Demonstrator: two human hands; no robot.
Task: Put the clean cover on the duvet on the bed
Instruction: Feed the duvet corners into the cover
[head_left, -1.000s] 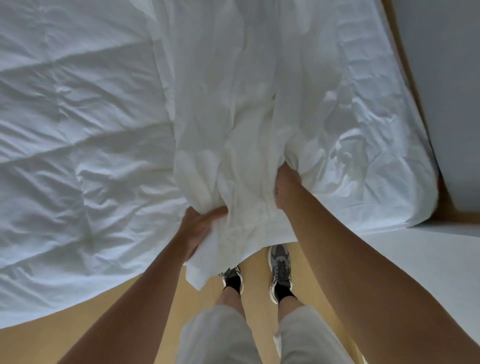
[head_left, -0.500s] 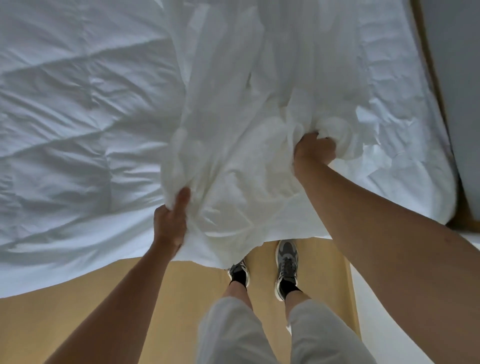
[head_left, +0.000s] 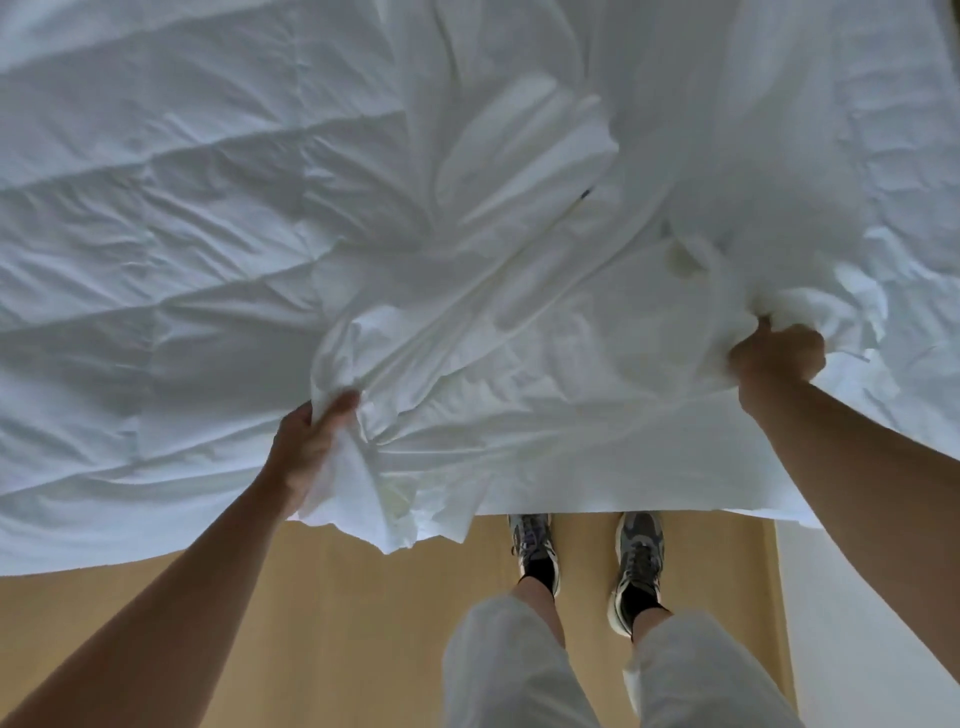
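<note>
A white quilted duvet (head_left: 156, 234) lies spread over the bed, filling the left and upper part of the view. On top of it, from the middle to the right, lies the crumpled white cover (head_left: 519, 291), its near edge hanging over the bed's foot. My left hand (head_left: 306, 447) grips a bunched fold of the cover at the near edge. My right hand (head_left: 779, 358) clutches another bunch of the cover farther right. The cover is stretched flat between the two hands.
Below the bed's edge is a light wooden floor (head_left: 311, 623), where my feet in grey trainers (head_left: 636, 561) stand close to the bed. A white wall or panel (head_left: 857, 623) rises at the lower right.
Both hands have moved apart, left hand leftward and right hand far to the right, pulling the bunched cover out wide along the bed's foot.
</note>
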